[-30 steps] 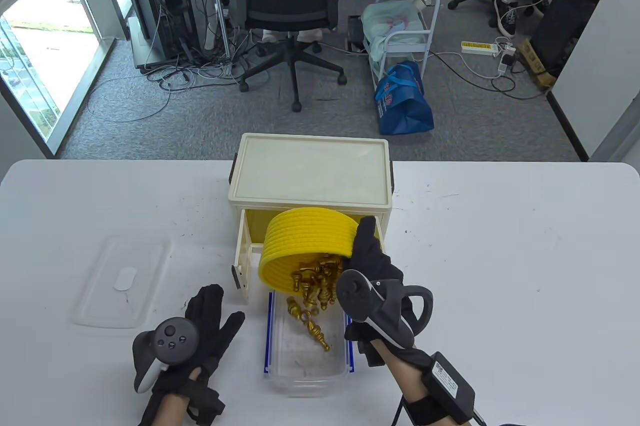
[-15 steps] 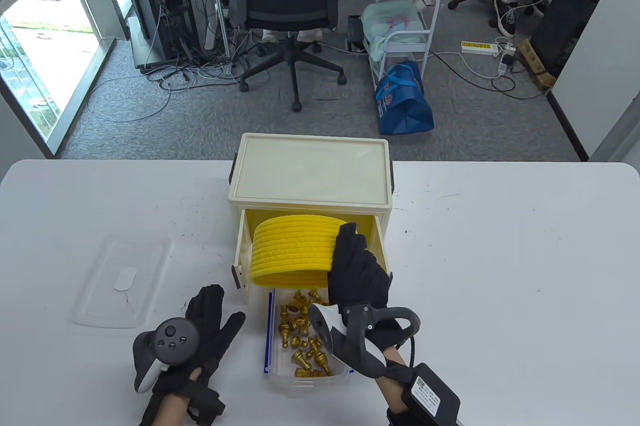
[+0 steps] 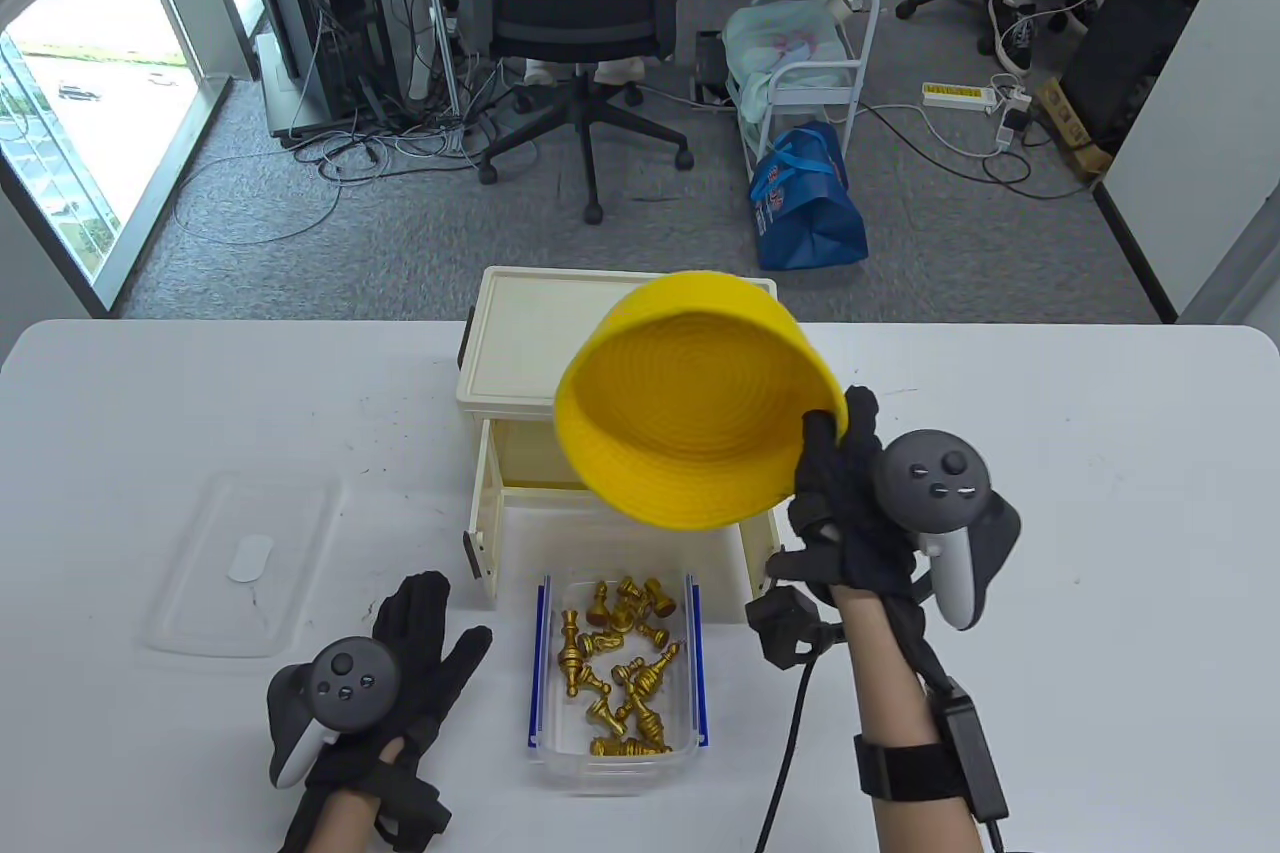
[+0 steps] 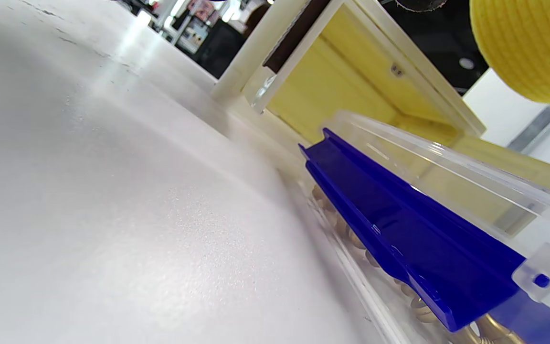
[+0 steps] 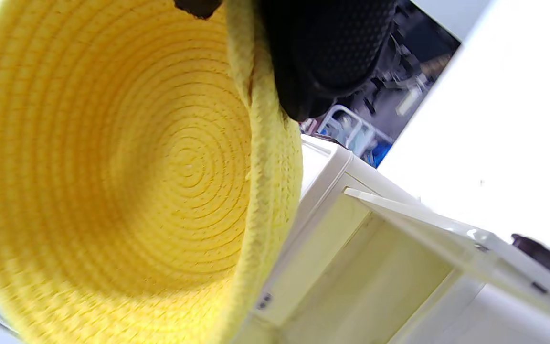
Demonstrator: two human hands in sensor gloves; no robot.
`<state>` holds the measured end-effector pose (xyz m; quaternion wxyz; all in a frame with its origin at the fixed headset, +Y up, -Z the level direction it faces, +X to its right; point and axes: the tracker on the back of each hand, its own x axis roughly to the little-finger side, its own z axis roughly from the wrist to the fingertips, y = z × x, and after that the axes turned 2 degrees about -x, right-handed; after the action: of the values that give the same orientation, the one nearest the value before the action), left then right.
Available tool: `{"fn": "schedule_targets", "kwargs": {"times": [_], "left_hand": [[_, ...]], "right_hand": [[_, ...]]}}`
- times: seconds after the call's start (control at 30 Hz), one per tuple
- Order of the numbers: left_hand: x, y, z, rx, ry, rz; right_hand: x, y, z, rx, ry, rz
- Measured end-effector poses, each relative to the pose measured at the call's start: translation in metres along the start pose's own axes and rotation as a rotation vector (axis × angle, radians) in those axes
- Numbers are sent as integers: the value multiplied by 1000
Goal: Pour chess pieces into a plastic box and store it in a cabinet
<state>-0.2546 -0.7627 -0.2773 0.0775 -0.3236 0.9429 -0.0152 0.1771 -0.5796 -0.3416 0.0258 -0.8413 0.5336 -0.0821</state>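
Observation:
My right hand [image 3: 835, 453] pinches the rim of an empty yellow woven basket [image 3: 690, 413], held up in front of the cream cabinet [image 3: 620, 343] with its mouth turned toward me; the right wrist view shows the basket [image 5: 127, 177] bare inside. Several gold chess pieces [image 3: 620, 663] lie in the clear plastic box [image 3: 540, 758] with blue side clips, just before the cabinet's open front. My left hand [image 3: 420, 653] rests flat on the table left of the box, fingers straight. The left wrist view shows the box's blue clip [image 4: 399, 239] close by.
The box's clear lid [image 3: 240, 563] lies on the white table to the left. The cabinet door [image 3: 485, 523] stands open at its left side. Beyond the table's far edge are an office chair [image 3: 580, 3], a blue bag [image 3: 805, 198] and cables on the floor.
The basket tipped over the box and the chess pieces fell in. My right hand then turned the emptied basket back up and lifted it to the right. The left hand stayed still.

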Motion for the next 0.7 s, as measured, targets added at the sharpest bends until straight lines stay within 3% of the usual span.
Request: {"fn": "schedule_targets", "kwargs": {"times": [0.17, 0.37, 0.7], "left_hand": [[0, -2, 0, 11, 5, 10], [1, -3, 0, 15, 12, 18], [2, -3, 1, 22, 27, 54]], "right_hand": [[45, -27, 20, 14, 98, 257], [104, -40, 43, 5, 185, 579], [190, -57, 78, 128, 409, 633]]}}
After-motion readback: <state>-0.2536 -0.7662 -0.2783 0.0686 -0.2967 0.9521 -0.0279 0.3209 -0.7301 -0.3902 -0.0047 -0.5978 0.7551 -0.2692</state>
